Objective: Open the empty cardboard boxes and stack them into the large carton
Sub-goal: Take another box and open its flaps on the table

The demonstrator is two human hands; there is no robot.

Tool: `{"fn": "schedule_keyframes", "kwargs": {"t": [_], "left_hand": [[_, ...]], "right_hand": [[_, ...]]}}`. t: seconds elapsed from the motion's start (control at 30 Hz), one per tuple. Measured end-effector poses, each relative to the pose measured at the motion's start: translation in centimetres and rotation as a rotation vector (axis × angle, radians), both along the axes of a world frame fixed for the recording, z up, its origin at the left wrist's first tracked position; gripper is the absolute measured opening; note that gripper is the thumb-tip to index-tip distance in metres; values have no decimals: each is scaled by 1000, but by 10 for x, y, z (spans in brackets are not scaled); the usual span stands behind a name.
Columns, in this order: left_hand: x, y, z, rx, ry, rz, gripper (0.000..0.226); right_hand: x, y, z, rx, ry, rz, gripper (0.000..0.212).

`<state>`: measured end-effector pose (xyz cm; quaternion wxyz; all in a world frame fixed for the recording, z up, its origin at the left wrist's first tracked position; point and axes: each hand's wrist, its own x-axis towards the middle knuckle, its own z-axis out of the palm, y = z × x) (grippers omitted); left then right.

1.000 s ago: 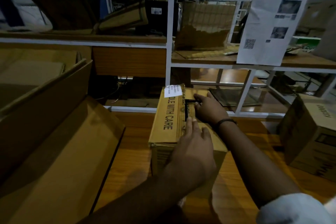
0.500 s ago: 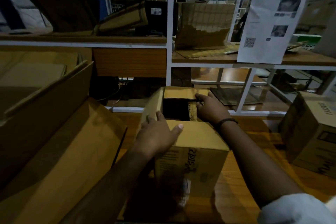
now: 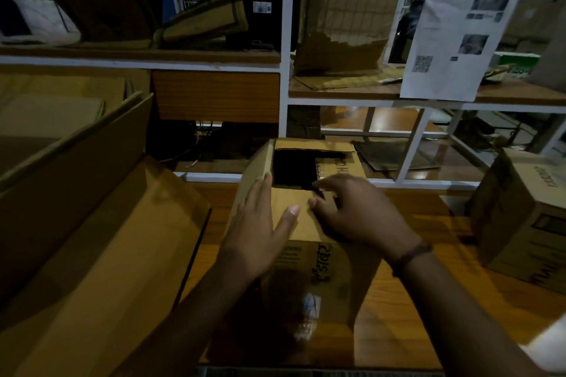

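A small brown cardboard box (image 3: 309, 269) stands upright on the wooden table in front of me, its top partly open onto a dark inside. My left hand (image 3: 260, 229) lies flat with straight fingers along the raised left flap, thumb on the near flap. My right hand (image 3: 355, 211) rests on the near flap with its fingertips curled at the flap's edge by the opening. The large carton (image 3: 92, 239) lies open at the left, its wide flap spread toward me.
A white metal shelf rack (image 3: 286, 70) stands behind the table, holding flattened cardboard and a hanging printed sheet (image 3: 459, 37). Another closed cardboard box (image 3: 526, 217) sits at the right on the table (image 3: 428, 309).
The left flap has been lifted and the top opened. My left hand slid to the left flap; my right hand came back from the far edge to the near flap.
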<state>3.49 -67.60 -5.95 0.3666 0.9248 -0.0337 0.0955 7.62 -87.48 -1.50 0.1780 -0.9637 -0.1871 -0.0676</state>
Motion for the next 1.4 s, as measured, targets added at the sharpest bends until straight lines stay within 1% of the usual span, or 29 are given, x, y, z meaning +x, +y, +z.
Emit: {"fn": "schedule_keyframes", "kwargs": {"t": [0.07, 0.2, 0.37, 0.5, 0.57, 0.63, 0.7, 0.8, 0.87, 0.93, 1.0, 1.07, 1.1, 1.17, 1.23, 1.33, 1.37, 1.4], "left_hand": [[-1, 4, -14, -25, -40, 0, 93], [-2, 7, -32, -168, -81, -31, 97], [-2, 12, -34, -171, -53, -44, 100], [2, 13, -38, -146, -59, -40, 102], [4, 13, -41, -193, -72, -58, 103], [6, 14, -42, -257, -80, -80, 104], [5, 13, -43, -277, -77, -97, 102], [11, 13, -37, -355, -14, -125, 100], [22, 16, -32, -514, 40, -197, 96], [32, 26, -26, -668, 121, -265, 95], [38, 36, -20, -685, 187, -313, 94], [40, 45, -22, -561, 221, -320, 86], [41, 47, -23, -481, 220, -334, 81], [41, 48, -28, -370, 210, -379, 76], [40, 48, -30, -321, 196, -395, 77], [34, 44, -29, -162, 134, -396, 76], [32, 41, -29, -121, 92, -391, 69], [29, 39, -27, -117, 63, -381, 56]], "right_hand": [[-17, -1, -13, -86, -44, -11, 51], [-25, 0, -33, -96, -168, -78, 56], [-22, 2, -37, -125, -222, -68, 53], [-20, 1, -41, -133, -247, -83, 57], [-20, 2, -42, -123, -291, -108, 58], [-20, 4, -40, -108, -399, -125, 58], [-18, 5, -41, -80, -553, -125, 60], [-6, 0, -44, -35, -780, -121, 67], [0, -3, -46, -17, -854, -115, 70], [-3, -4, -44, -1, -904, -101, 66], [-17, -5, -37, 39, -936, -61, 54], [-39, -6, -35, 94, -931, 6, 38], [-52, -6, -36, 112, -903, 36, 35], [-77, -5, -39, 133, -809, 49, 38], [-93, -2, -46, 157, -691, 38, 40], [-100, -2, -59, 149, -512, 50, 29], [-98, -3, -66, 119, -480, 46, 27], [-95, -3, -71, 71, -455, 30, 36]]}}
